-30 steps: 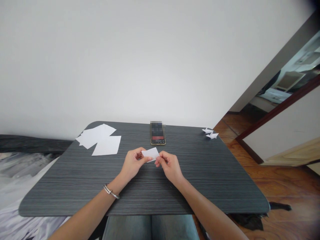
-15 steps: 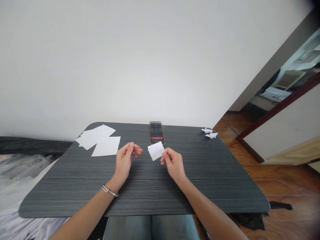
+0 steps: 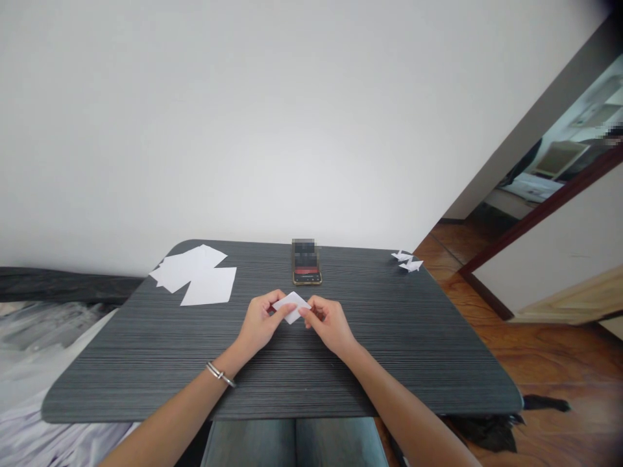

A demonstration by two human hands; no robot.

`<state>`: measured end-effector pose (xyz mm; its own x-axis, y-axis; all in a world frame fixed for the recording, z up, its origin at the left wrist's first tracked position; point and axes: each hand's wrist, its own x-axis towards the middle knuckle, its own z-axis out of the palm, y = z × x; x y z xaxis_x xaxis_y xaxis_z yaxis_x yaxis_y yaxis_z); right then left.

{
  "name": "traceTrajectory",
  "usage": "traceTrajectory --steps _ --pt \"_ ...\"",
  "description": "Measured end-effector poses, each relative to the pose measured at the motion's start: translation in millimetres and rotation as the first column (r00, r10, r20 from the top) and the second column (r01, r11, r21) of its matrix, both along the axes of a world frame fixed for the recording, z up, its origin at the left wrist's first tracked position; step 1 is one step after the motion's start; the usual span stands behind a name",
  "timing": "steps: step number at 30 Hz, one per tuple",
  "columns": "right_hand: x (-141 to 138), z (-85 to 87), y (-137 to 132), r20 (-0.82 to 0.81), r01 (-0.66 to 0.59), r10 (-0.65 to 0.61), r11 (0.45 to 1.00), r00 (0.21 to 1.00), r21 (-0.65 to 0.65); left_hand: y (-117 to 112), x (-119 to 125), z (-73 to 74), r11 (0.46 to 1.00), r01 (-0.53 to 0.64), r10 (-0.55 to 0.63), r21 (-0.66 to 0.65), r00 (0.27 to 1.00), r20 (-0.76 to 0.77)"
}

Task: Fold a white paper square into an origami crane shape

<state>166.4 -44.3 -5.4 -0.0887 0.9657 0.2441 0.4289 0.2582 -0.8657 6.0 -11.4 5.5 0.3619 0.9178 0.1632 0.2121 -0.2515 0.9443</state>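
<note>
A small white folded paper [image 3: 293, 301] is held above the table, turned so that one corner points away from me. My left hand [image 3: 263, 322] pinches its left side, thumb on top. On the opposite side, my right hand [image 3: 329, 322] grips the paper between thumb and fingers, the thumb near its middle. The fingers beneath the paper are partly hidden. A silver bracelet [image 3: 220, 375] circles my left wrist.
Several white paper sheets [image 3: 210, 287] overlap at the far left of the dark table [image 3: 302, 383]. A phone [image 3: 306, 263] with a lit screen lies behind my hands. Folded white paper figures [image 3: 411, 265] stand at the far right, near the white wall [image 3: 292, 130].
My left hand has moved right and taken hold of the paper, which only my right hand held before. The paper has turned and come slightly left.
</note>
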Motion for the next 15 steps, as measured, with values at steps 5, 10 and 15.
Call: traceTrajectory --steps 5,10,15 --pt "-0.2 2.1 -0.9 0.008 -0.047 0.047 0.998 0.999 0.041 -1.1 -0.1 -1.9 0.998 -0.033 0.034 0.048 0.999 -0.022" --pt "0.0 -2.6 0.2 0.034 -0.059 0.056 0.996 0.998 0.073 -1.2 -0.9 -5.8 0.996 -0.039 0.041 0.084 0.999 -0.031" --pt "2.0 -11.5 3.4 0.090 -0.059 0.051 0.994 0.995 0.090 -0.4 -0.5 -5.2 0.997 -0.004 0.000 0.072 0.999 0.054"
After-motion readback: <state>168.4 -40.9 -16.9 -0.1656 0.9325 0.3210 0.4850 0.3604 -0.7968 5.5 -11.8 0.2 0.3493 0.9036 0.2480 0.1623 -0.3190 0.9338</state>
